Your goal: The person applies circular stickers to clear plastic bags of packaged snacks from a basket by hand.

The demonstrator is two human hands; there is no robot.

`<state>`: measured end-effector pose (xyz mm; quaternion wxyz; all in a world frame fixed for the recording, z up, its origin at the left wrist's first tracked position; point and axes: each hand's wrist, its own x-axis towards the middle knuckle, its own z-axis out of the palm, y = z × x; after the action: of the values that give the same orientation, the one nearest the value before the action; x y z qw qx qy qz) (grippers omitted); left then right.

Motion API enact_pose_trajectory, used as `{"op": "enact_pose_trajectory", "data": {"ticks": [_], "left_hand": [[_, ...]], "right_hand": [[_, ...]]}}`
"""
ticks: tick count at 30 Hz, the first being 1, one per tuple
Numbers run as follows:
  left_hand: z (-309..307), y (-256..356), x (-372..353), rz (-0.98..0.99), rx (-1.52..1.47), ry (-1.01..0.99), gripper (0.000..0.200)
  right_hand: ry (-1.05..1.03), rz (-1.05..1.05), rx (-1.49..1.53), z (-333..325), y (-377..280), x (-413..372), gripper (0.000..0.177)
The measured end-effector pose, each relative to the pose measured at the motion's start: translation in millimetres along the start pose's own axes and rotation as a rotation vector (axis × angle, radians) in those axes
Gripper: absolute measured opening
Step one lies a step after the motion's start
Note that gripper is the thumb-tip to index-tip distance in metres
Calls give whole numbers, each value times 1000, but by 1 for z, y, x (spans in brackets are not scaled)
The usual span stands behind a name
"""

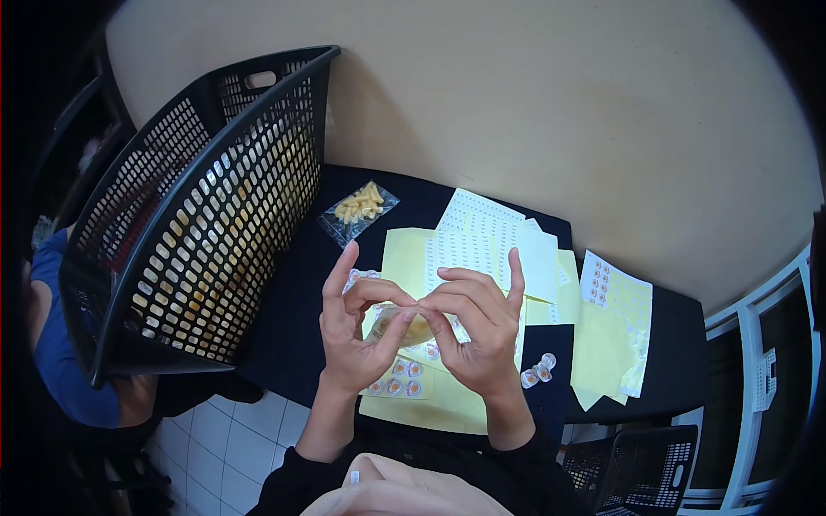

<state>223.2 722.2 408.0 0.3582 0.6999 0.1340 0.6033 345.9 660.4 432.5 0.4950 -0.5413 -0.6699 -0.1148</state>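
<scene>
My left hand and my right hand meet over the table, thumbs and index fingers pinching the top edge of a small clear plastic bag. Its contents look yellowish and are partly hidden by my fingers. Below lie yellow backing sheets. A cut piece with round orange-and-white stickers lies under my left wrist. Several loose round stickers sit on the dark cloth to the right of my right hand.
A tall black mesh basket filled with bags stands left. A packet of pale yellow snack pieces lies behind my hands. Printed label sheets and another sticker sheet are right. Another person's blue sleeve shows behind the basket.
</scene>
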Motion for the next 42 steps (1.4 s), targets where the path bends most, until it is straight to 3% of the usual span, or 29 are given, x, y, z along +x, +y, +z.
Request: {"op": "enact_pose_trajectory", "data": {"ticks": [4, 8, 9, 11, 12, 14, 17, 18, 20, 22, 25, 26, 27, 28, 30, 31, 33, 34, 36, 38, 40, 42], "left_hand": [[-2, -2, 0, -30, 13, -22, 68], [-5, -5, -2, -75, 7, 79, 58], [-9, -4, -3, -98, 5, 104, 52], [-19, -8, -3, -120, -9, 179, 49], [-22, -8, 0, -122, -28, 220, 48], [-29, -9, 4, -106, 21, 275, 39], [-43, -10, 9, -184, -19, 378, 27], [-48, -13, 8, -160, -44, 404, 26], [-54, -12, 7, -153, -81, 493, 24], [-60, -16, 4, -105, -26, 490, 22], [-57, -13, 3, -175, -81, 651, 20], [-60, -14, 1, -171, -79, 656, 20], [-64, -14, -1, -185, -106, 570, 19], [-66, -15, -1, -198, -132, 483, 19], [-65, -14, 1, -236, -60, 465, 20], [-65, -12, 1, -330, -142, 379, 23], [-63, -11, -1, -527, -341, 264, 38], [-63, -6, 0, -594, -544, 162, 38], [-68, -13, -6, -656, -795, -44, 35], [-63, -18, -10, -644, -633, -98, 27], [-56, -22, -9, -678, -516, -47, 31], [-47, -16, -4, -719, -672, 4, 36]], "right_hand": [[-42, 10, 26, -1, 6, -1, 9], [-112, 112, 45, -21, 23, 6, 33], [-80, 199, -19, -29, 36, 5, 38], [-45, 578, -5, -37, 61, -2, 50], [-45, 576, -7, -36, 73, -7, 50], [-290, 923, -315, -26, 99, -22, 65], [-707, 832, -403, -12, 116, -34, 91], [-707, 833, -401, -5, 119, -38, 91], [-691, 549, -480, 10, 120, -44, 86], [-733, 595, -339, 19, 127, -47, 84], [-812, 709, -191, 25, 129, -47, 73], [-771, 682, -171, 25, 130, -48, 60], [-729, 654, -151, 25, 132, -49, 48], [-728, 647, -151, 25, 136, -49, 48], [-687, 721, -14, 26, 141, -48, 26], [-685, 718, -12, 26, 143, -47, 26], [-377, 594, -3, 22, 138, -41, 15], [-379, 593, -3, 21, 136, -36, 15], [-59, 432, 9, 16, 128, -26, 11], [20, 392, 16, 9, 113, -17, 10], [204, 225, 91, 1, 102, -9, 14], [227, 131, 61, -6, 95, -6, 17]]}}
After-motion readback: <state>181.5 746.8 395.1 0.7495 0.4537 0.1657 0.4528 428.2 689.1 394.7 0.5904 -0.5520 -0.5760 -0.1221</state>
